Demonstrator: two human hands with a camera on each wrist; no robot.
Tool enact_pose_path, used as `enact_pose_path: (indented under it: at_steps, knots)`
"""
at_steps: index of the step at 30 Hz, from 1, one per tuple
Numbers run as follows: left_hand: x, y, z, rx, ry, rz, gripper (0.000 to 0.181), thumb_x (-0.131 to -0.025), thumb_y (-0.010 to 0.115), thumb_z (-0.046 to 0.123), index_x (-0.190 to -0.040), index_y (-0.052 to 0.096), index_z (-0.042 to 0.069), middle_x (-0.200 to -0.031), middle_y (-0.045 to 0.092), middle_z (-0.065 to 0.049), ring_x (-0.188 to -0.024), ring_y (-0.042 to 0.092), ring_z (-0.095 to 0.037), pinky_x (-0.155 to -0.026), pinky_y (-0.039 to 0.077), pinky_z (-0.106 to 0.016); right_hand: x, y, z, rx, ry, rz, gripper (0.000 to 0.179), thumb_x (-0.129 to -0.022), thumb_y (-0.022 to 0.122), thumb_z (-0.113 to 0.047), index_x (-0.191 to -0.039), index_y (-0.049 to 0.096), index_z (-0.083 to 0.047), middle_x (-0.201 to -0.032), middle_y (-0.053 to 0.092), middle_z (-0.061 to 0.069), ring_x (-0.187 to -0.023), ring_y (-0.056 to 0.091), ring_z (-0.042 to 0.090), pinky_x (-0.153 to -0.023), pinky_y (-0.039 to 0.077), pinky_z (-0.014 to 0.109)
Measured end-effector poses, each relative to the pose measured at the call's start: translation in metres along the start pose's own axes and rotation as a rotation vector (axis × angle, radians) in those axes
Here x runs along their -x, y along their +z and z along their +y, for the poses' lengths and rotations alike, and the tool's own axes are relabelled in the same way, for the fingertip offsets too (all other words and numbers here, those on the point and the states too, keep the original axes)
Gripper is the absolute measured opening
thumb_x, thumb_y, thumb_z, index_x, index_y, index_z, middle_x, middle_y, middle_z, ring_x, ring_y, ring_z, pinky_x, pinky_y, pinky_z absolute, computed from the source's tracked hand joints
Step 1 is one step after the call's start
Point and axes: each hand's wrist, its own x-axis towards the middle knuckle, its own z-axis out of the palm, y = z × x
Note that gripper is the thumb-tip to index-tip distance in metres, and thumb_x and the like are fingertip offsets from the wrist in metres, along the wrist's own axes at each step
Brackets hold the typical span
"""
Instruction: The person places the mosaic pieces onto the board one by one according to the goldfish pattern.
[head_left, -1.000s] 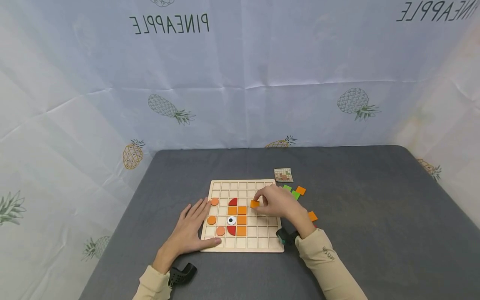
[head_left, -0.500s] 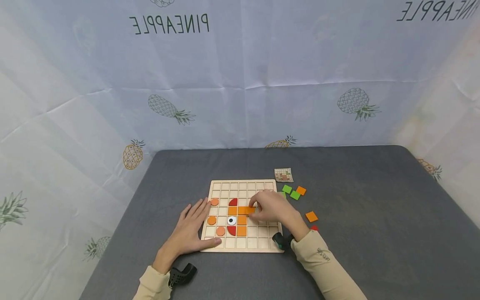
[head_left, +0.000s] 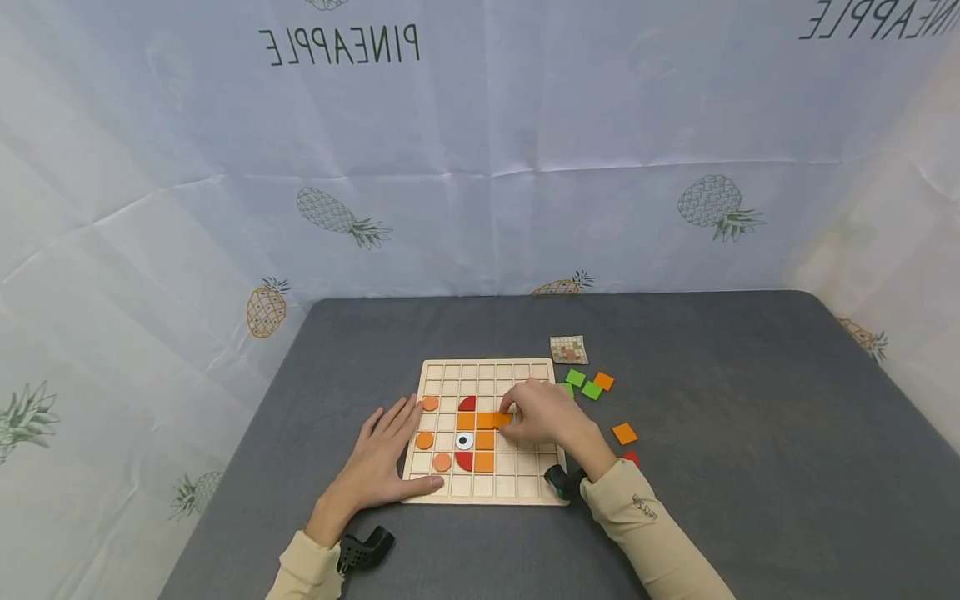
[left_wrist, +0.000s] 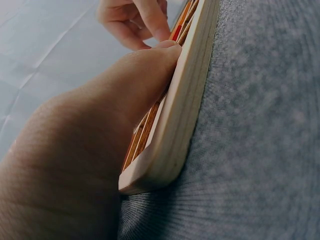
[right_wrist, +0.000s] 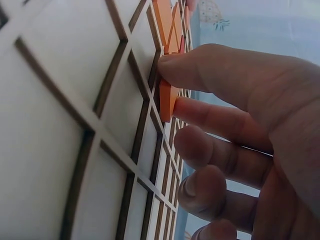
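A wooden grid board [head_left: 525, 490] lies on the dark table, holding orange square tiles [head_left: 484, 462], red quarter-round tiles [head_left: 463, 461], orange discs [head_left: 424, 440] and an eye disc [head_left: 465, 441]. My right hand [head_left: 551, 417] pinches an orange square tile [right_wrist: 166, 102] between thumb and index finger, at the cell right of the upper orange row. In the right wrist view the tile sits tilted at the grid ridges. My left hand [head_left: 382, 462] rests on the board's left edge with straight fingers, its thumb [left_wrist: 155, 62] over the near rim.
Right of the board lie green square tiles [head_left: 592, 390], loose orange tiles [head_left: 624, 433] and a red piece [head_left: 631, 457] partly behind the right wrist. A small pattern card [head_left: 568, 350] lies beyond the board's far right corner. A pineapple-print curtain [head_left: 495, 233] hangs behind the table.
My right hand has moved the orange tile toward me and slightly left, down to the row of orange squares; it has barely moved in the last half second. The left hand stays put.
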Motion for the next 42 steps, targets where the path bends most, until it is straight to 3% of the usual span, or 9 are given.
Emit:
enact_pose_path:
  at_steps: [11, 22, 42]
  knots:
    - [0.001, 0.003, -0.002, 0.006, 0.019, 0.019, 0.113, -0.079, 0.067, 0.074, -0.163, 0.028, 0.009, -0.170, 0.027, -0.012, -0.157, 0.028, -0.037, -0.122, 0.016, -0.064, 0.000, 0.000, 0.001, 0.017, 0.007, 0.001, 0.021, -0.083, 0.084, -0.026, -0.102, 0.083, -0.016, -0.061, 0.057, -0.009, -0.054, 0.046, 0.008, -0.047, 0.030, 0.022]
    - [0.001, -0.002, 0.001, 0.003, 0.001, -0.004, 0.114, -0.078, 0.068, 0.072, -0.163, 0.027, 0.009, -0.171, 0.024, -0.010, -0.158, 0.025, -0.035, -0.124, 0.015, -0.063, 0.004, -0.002, 0.003, 0.028, 0.007, 0.005, 0.020, -0.085, 0.084, -0.026, -0.102, 0.083, -0.015, -0.057, 0.050, -0.008, -0.053, 0.042, 0.007, -0.048, 0.025, 0.022]
    - [0.000, -0.001, 0.001, -0.009, -0.001, -0.002, 0.114, -0.078, 0.069, 0.073, -0.163, 0.026, 0.009, -0.171, 0.025, -0.011, -0.158, 0.025, -0.035, -0.124, 0.016, -0.063, 0.011, -0.003, 0.008, 0.045, 0.003, 0.020, 0.022, -0.085, 0.083, -0.027, -0.105, 0.081, -0.018, -0.058, 0.054, -0.008, -0.051, 0.046, 0.008, -0.046, 0.029, 0.022]
